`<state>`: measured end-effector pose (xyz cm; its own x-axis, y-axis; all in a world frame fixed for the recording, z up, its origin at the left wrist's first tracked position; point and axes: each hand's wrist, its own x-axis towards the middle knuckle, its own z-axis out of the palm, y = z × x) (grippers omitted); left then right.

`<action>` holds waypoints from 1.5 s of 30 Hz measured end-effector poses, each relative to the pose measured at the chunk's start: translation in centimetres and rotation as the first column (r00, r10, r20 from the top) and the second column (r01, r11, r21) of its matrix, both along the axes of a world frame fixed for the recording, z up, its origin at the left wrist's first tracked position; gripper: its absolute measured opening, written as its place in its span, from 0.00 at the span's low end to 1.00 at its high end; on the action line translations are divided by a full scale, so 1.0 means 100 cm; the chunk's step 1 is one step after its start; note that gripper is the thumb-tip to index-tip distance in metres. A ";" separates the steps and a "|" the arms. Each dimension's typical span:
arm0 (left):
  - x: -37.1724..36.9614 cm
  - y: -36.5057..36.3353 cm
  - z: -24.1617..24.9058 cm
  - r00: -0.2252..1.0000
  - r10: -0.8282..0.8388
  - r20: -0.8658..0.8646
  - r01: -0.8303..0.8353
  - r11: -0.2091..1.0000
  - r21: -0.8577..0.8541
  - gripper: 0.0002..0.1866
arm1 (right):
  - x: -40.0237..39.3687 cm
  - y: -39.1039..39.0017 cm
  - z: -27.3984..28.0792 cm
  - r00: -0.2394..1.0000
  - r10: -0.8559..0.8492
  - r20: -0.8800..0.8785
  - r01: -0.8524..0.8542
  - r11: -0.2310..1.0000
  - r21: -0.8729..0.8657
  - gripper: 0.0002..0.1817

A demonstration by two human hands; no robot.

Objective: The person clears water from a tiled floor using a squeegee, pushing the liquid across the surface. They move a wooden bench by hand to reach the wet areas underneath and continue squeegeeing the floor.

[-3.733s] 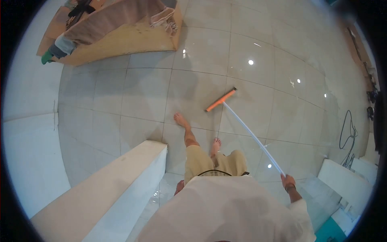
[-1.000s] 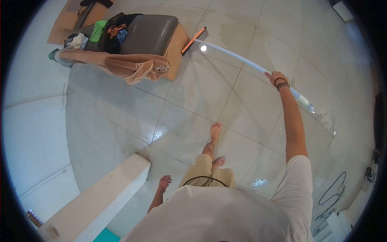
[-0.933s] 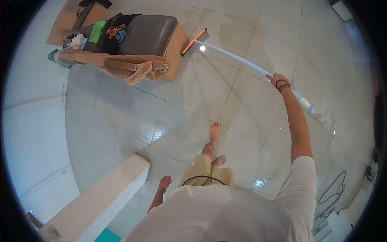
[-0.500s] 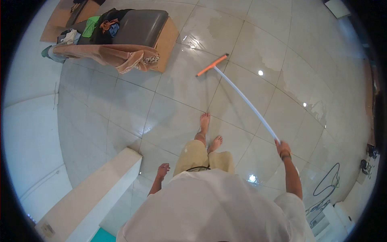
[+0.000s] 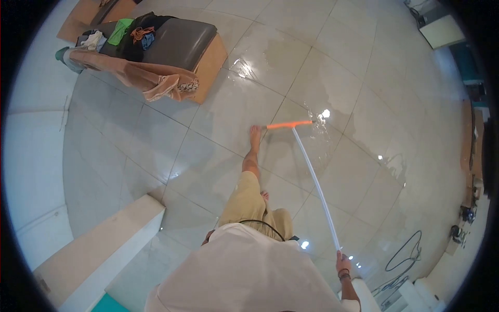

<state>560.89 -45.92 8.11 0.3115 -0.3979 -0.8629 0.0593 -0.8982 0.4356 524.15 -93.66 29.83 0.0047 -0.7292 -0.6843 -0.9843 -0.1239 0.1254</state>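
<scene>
My right hand [image 5: 343,263] is closed round the upper end of a long white pole [image 5: 318,190]. At the pole's far end an orange squeegee head [image 5: 289,125] rests on the wet tiled floor [image 5: 208,114], just right of my forward foot [image 5: 254,132]. Small splashes of water show by the head's right end. Of my left hand [image 5: 207,237] only a sliver shows beside my shirt at the waist; its fingers are hidden.
A dark padded bench [image 5: 182,39] with clothes and a brown towel [image 5: 125,70] stands at the upper left. A low partition [image 5: 104,244] is at the lower left. A coiled hose [image 5: 405,265] lies at the lower right. White furniture [image 5: 442,32] is at the upper right.
The squeegee head has come nearer to me and turned, and my right hand has moved back with the pole. One foot has stepped forward. My left hand has gone mostly behind the shirt.
</scene>
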 end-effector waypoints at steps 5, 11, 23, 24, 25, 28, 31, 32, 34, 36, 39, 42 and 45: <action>0.058 -0.084 -0.003 0.998 -0.022 0.054 0.026 0.997 -0.070 0.12 | 0.207 -0.081 -0.068 0.919 -0.152 0.364 0.138 0.988 0.063 0.26; 0.144 -0.192 0.006 0.874 0.487 0.009 -0.486 0.874 -0.017 0.13 | 0.563 -0.244 -0.188 0.833 0.138 0.536 -0.116 0.990 -0.076 0.27; 0.417 -0.242 0.150 -0.069 0.689 0.721 -0.767 0.426 -0.480 0.26 | 0.957 -0.377 -0.237 0.823 0.303 0.481 -0.346 0.938 0.002 0.26; 0.444 -0.270 0.176 -0.174 0.696 0.696 -0.732 0.382 -0.565 0.27 | 0.935 -0.369 -0.244 0.830 0.288 0.477 -0.340 0.940 0.024 0.26; 0.471 -0.298 0.198 -0.277 0.701 0.657 -0.683 0.337 -0.648 0.28 | 0.911 -0.362 -0.249 0.837 0.295 0.462 -0.342 0.940 0.019 0.26; 0.522 -0.308 0.225 -0.392 0.604 0.694 -0.565 0.438 -0.699 0.30 | 0.834 -0.346 -0.255 0.865 0.316 0.390 -0.352 0.936 0.022 0.26; 0.566 -0.314 0.251 -0.444 0.425 0.788 -0.507 0.607 -0.613 0.34 | 0.770 -0.351 -0.231 0.880 0.358 0.313 -0.392 0.918 0.051 0.25; 0.581 -0.315 0.257 -0.440 0.427 0.790 -0.456 0.652 -0.606 0.34 | 0.750 -0.357 -0.228 0.878 0.385 0.285 -0.412 0.910 0.039 0.25; 0.607 -0.330 0.274 -0.275 0.580 0.767 -0.385 0.664 -0.641 0.34 | 0.718 -0.382 -0.223 0.866 0.441 0.236 -0.457 0.889 0.018 0.26; 0.628 -0.330 0.273 -0.193 0.530 0.826 -0.423 0.714 -0.558 0.32 | 0.688 -0.413 -0.210 0.848 0.488 0.205 -0.499 0.866 0.003 0.26; 0.636 -0.318 0.265 -0.279 0.207 0.938 -0.559 0.759 -0.334 0.31 | 0.626 -0.445 -0.183 0.812 0.552 0.189 -0.562 0.827 -0.002 0.27; 0.637 -0.326 0.266 -0.247 0.055 0.967 -0.704 0.676 -0.218 0.28 | 0.541 -0.437 -0.161 0.824 0.543 0.160 -0.549 0.836 -0.005 0.26; 0.638 -0.322 0.261 -0.281 -0.037 0.959 -0.733 0.654 -0.190 0.25 | 0.473 -0.408 -0.131 0.838 0.533 0.121 -0.536 0.844 -0.001 0.25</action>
